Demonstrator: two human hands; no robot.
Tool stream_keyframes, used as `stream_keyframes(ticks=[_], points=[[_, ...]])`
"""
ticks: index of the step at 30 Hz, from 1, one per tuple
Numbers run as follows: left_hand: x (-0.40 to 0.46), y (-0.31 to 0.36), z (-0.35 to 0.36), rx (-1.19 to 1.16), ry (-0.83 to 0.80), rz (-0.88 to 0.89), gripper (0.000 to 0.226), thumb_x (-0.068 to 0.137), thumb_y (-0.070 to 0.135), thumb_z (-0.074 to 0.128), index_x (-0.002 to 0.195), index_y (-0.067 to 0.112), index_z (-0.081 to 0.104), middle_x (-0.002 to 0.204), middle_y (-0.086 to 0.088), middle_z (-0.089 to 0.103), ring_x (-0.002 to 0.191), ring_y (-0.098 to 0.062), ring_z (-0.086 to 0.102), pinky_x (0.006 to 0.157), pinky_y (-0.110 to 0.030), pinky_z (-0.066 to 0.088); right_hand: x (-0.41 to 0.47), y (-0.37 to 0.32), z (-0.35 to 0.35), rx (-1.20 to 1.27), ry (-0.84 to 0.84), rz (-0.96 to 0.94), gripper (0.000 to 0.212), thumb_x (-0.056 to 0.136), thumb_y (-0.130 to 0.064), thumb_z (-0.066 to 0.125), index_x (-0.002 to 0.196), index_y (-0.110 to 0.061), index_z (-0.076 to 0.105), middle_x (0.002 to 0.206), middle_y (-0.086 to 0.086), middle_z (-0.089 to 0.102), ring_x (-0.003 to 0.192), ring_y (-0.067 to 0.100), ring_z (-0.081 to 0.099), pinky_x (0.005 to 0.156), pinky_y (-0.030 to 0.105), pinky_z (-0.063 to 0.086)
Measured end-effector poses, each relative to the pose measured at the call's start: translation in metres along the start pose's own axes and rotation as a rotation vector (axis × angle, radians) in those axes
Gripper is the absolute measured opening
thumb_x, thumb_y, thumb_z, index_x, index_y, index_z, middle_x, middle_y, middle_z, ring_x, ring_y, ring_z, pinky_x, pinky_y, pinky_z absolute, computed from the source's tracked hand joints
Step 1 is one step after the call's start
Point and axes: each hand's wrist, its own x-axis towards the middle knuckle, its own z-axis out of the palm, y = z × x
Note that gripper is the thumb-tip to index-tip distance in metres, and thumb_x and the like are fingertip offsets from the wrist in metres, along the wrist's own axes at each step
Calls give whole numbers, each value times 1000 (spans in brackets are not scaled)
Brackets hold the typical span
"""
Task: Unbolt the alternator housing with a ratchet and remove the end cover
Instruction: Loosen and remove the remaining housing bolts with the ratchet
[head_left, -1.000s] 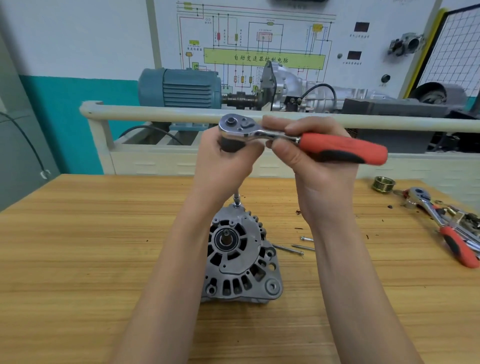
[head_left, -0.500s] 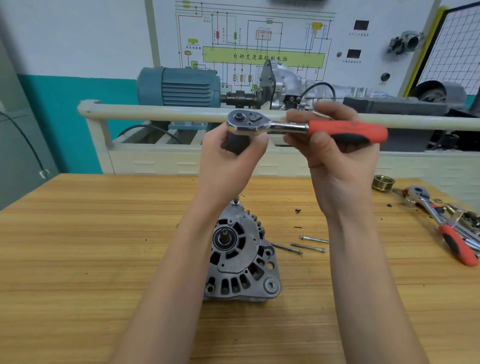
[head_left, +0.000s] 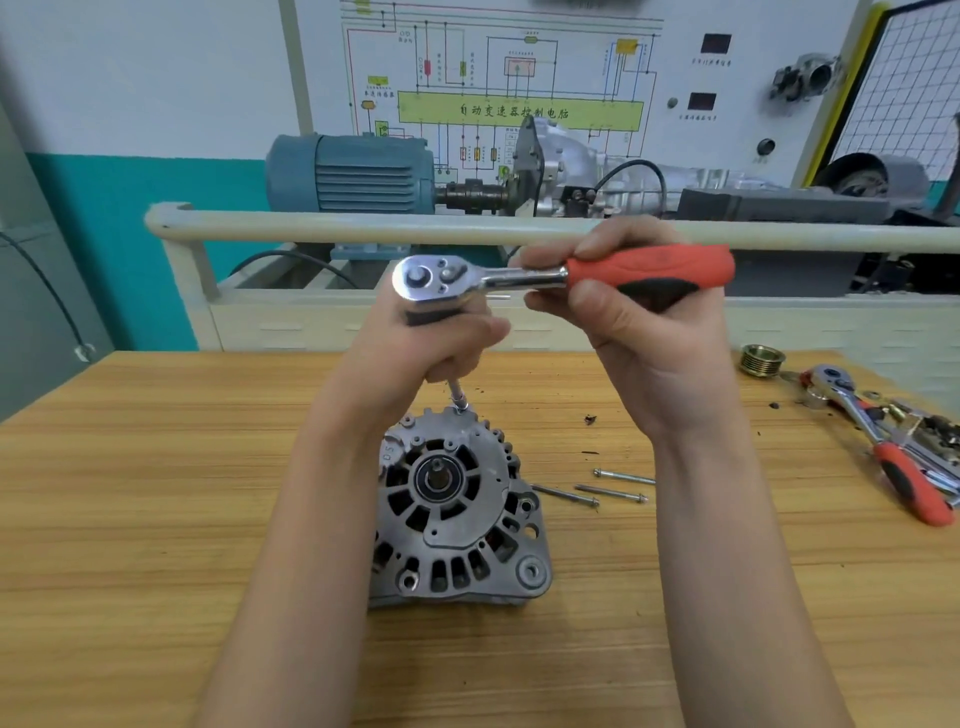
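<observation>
Alternator sits on wooden bench, end cover facing up. My L hand is clenched round the extension under the ratchet head; its tip meets a bolt at the housing's far edge. My R hand grips the red handle. Three loose bolts lie just R of the alternator.

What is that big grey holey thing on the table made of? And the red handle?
The grey vented alternator housing looks like cast metal, probably aluminium: dull, slightly rough, with no shine. The red-and-black ratchet handle looks like matte rubber or plastic; its shaft and head gleam like polished chrome steel. The light wooden table shows grain lines.
</observation>
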Motion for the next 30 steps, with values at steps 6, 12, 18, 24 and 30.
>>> stream_keyframes(ticks=[6, 12, 18, 24, 30], points=[[3, 0, 5, -49, 68, 15, 34, 69, 16, 62, 44, 25, 40, 40, 13, 31, 37, -13, 19, 45, -21, 20, 0, -2, -2, -106, 23, -36, 20, 72, -20, 78, 88, -15, 67, 92, 9, 74, 92, 26, 70, 79, 32, 53], [4, -4, 7, -81, 129, 46, 33, 67, 15, 60, 43, 28, 42, 39, 14, 30, 35, -8, 21, 45, -18, 20, 0, -1, 0, -118, 3, -53, 19, 73, -17, 76, 89, -13, 67, 93, 8, 73, 93, 28, 69, 80, 33, 53], [5, -7, 8, -87, 179, 82, 32, 66, 15, 59, 41, 28, 43, 39, 15, 32, 35, -8, 21, 46, -17, 19, 0, 1, 2, -137, 2, -76, 22, 74, -15, 74, 91, -8, 62, 93, 8, 73, 93, 28, 69, 79, 33, 53], [7, -10, 12, -79, 210, 108, 31, 67, 15, 58, 43, 28, 44, 40, 15, 32, 34, -7, 22, 45, -16, 21, 0, 0, 2, -118, 10, -76, 22, 74, -15, 74, 91, -8, 62, 93, 7, 73, 93, 27, 69, 79, 32, 53], [9, -9, 23, 2, 437, 128, 35, 66, 11, 58, 40, 27, 40, 39, 12, 30, 34, -10, 21, 44, -16, 23, 1, -1, 2, -87, 56, -66, 17, 76, -7, 75, 88, -9, 65, 91, 8, 74, 91, 26, 70, 78, 33, 55]])
